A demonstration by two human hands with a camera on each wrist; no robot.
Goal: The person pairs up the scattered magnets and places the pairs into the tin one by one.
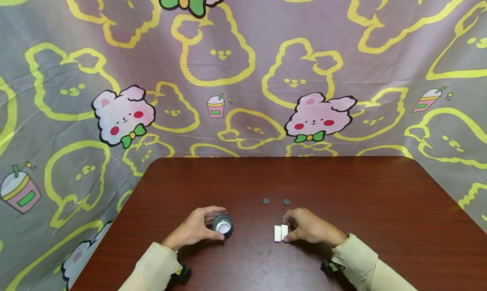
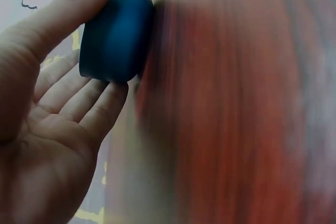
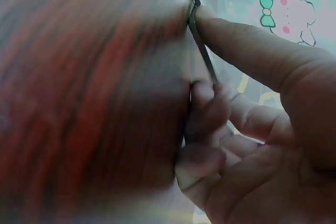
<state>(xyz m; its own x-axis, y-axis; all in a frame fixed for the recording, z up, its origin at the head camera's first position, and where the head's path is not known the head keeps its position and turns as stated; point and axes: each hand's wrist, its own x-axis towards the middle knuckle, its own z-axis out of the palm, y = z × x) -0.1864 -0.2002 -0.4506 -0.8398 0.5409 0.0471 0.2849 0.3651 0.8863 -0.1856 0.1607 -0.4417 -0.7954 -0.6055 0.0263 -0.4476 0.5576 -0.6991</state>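
- Head view: the left hand (image 1: 197, 227) is well left of the left white bar (image 1: 277, 234), thumb and fingers pinching a round cup (image 1: 222, 226).
- That round cup is left of the left white bar too; I can't tell if it touches the table (image 1: 342, 179).
- The left dark disc (image 1: 266, 201) is past the left white bar, a bit to its left.
- The left white bar's long way points toward and away from the person.
- The right white bar (image 1: 284, 231) is just right of it, lined up the same way.
- The right dark disc (image 1: 286, 202) is past the left white bar, a bit to its right.
- The right hand (image 1: 310, 226), right of the left white bar, is the nearer hand; it pinches the right white bar.
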